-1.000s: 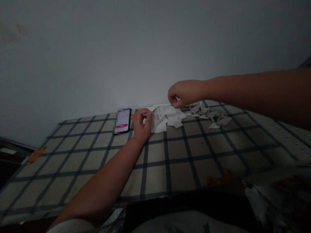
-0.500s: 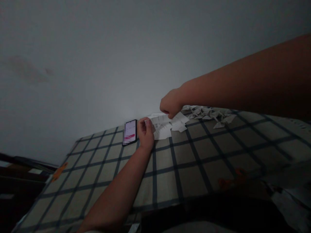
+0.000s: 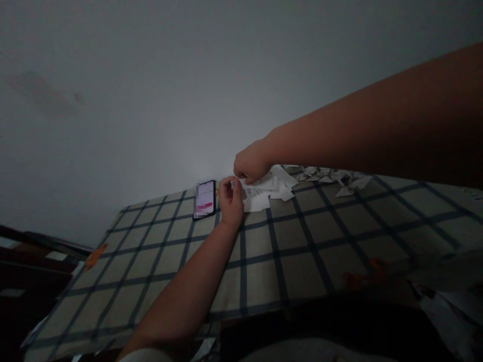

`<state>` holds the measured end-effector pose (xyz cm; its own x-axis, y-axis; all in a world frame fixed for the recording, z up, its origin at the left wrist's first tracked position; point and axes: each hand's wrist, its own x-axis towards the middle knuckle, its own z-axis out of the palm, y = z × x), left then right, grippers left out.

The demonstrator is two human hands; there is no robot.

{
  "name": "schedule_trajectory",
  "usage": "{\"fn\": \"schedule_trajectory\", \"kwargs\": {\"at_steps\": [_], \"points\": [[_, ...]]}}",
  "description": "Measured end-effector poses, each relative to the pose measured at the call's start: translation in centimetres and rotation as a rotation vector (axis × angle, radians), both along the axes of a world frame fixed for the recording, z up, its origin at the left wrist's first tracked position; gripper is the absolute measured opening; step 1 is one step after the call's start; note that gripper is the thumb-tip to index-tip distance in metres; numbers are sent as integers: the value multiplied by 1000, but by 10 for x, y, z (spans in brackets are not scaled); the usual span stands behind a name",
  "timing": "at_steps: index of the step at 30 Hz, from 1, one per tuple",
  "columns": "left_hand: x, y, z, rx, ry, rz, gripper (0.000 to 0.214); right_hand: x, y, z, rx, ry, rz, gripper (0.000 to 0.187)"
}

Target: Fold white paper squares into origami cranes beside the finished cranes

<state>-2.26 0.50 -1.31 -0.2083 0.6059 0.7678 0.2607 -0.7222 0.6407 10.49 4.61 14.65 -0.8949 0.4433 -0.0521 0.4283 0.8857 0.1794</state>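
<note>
Paper, thin and white: the sheet [image 3: 261, 196] is lying at the far side of the checked cloth [image 3: 302, 251], beside the phone [image 3: 205, 199]. I am pinching its edge with my left hand [image 3: 231, 200] and right hand [image 3: 251, 163], both closed on it. I am judging it light, limp and easily torn.

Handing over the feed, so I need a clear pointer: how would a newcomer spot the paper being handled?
Look at the far edge of the checked tablecloth, just right of the lit phone. The white sheet is there, pinched by the left hand and right hand. Unlike the small folded scraps farther right, it is larger and the only one held.
</note>
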Motion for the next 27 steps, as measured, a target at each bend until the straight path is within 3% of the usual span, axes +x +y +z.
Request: {"fn": "schedule_trajectory", "kwargs": {"at_steps": [3, 7, 12, 16, 22, 27], "points": [[0, -1, 1, -5, 4, -8, 23, 11, -5, -1, -39, 107, -5, 17], [2, -1, 2, -6, 50, -59, 22, 21, -13, -6, -102, 249, -123, 21], [1, 1, 2, -10, 68, -74, 17, 25, -19, -10, -32, 163, -157, 6], [-2, 5, 0, -1, 105, -24, 18, 34, -14, -17, -22, 171, -88, 12], [-3, 4, 4, -3, 132, -23, 19, 50, -7, -42, -50, 366, -119, 18], [-4, 1, 10, 20, 238, 9, 24, 57, -16, -78, -52, 643, -166, 24]]}}
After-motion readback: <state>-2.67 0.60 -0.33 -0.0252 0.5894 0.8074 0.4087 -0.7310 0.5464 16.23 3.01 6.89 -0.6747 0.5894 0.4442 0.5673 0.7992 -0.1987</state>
